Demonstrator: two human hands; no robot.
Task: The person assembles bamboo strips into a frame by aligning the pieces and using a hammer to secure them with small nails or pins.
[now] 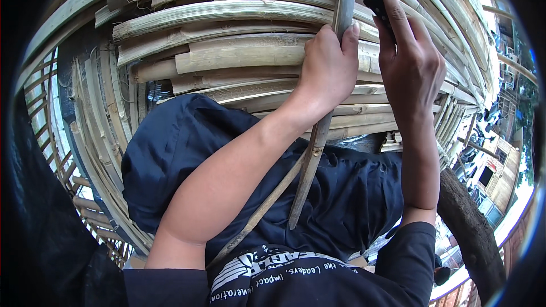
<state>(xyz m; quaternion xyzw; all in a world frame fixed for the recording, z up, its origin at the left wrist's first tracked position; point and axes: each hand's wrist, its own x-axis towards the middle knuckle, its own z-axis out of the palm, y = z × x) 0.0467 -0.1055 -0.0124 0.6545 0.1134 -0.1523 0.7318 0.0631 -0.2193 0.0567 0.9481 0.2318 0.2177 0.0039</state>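
Note:
My left hand [328,68] is closed around a long, flat greyish bamboo strip [309,173]. The strip runs from the far top, under the left hand, down to my lap. My right hand [410,59] grips a black tool [372,1] with a riveted handle and a rounded, loop-like head. That head rests at or just over the strip's far end; contact is hard to judge. The right index finger lies extended along the handle, and the other fingers wrap it. A thinner bamboo stick [259,216] slants across my lap beside the strip.
Split bamboo lengths [244,54] lie in layered rows in front of me. More slats [96,108] stand along the left, near a bamboo lattice [54,131]. A thick dark trunk [469,230] rises close by my right arm, with buildings beyond.

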